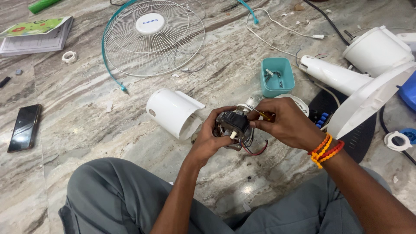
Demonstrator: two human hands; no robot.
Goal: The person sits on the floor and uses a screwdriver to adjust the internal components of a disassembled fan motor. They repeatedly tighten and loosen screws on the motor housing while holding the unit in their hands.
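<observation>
My left hand (209, 139) grips a small fan motor (232, 127), a dark metal block with a white shaft and red and black wires hanging below. My right hand (288, 122), with orange and red bead bands at the wrist, holds a thin screwdriver (262, 114) with a yellow handle against the motor's top. Both hands are above the marble floor, just in front of my crossed legs in grey trousers.
A white motor cover (171, 110) lies left of the hands. A wire fan guard (151, 37) with a teal rim is farther back. A teal tray (277, 76) holds small parts. A white fan stand and base (359, 91) sit right. A phone (25, 127) and booklet (37, 34) lie left.
</observation>
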